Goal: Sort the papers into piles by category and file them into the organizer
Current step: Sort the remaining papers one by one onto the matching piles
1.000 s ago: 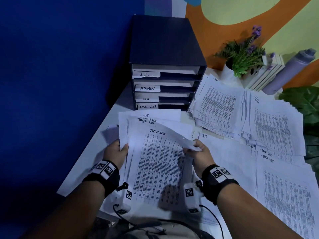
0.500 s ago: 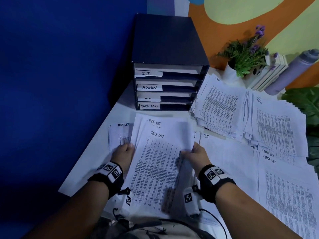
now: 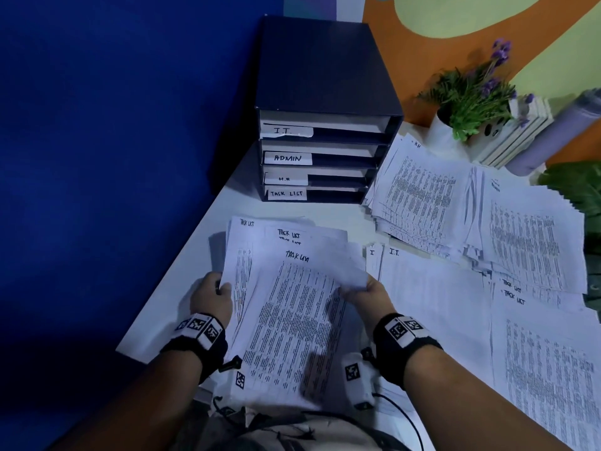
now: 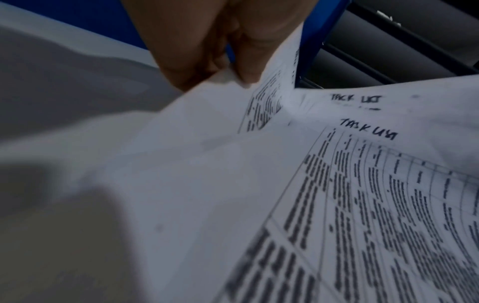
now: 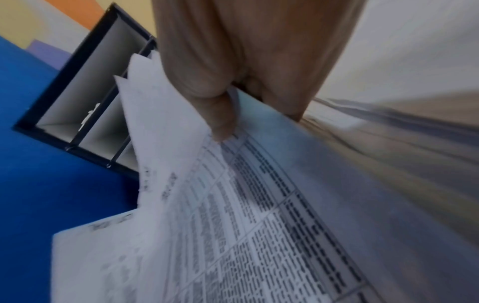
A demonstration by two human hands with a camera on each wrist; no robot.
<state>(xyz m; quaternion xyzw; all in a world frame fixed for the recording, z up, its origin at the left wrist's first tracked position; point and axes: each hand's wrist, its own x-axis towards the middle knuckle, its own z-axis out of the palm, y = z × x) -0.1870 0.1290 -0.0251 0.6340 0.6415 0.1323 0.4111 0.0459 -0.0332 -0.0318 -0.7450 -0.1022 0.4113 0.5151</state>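
We count one dark organizer with four labelled slots; two hands, left hand and right hand; one potted plant; one grey bottle; one green leaf. Loose sheets overlap too much to number.

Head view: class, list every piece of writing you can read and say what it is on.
"I.T." – organizer top slot label
"ADMIN" – second label
"H.R" – third label
"TASK LIST" – bottom label
"TASK LIST" – held sheets
"I.T." – table sheet
Printed tables: unreadable.
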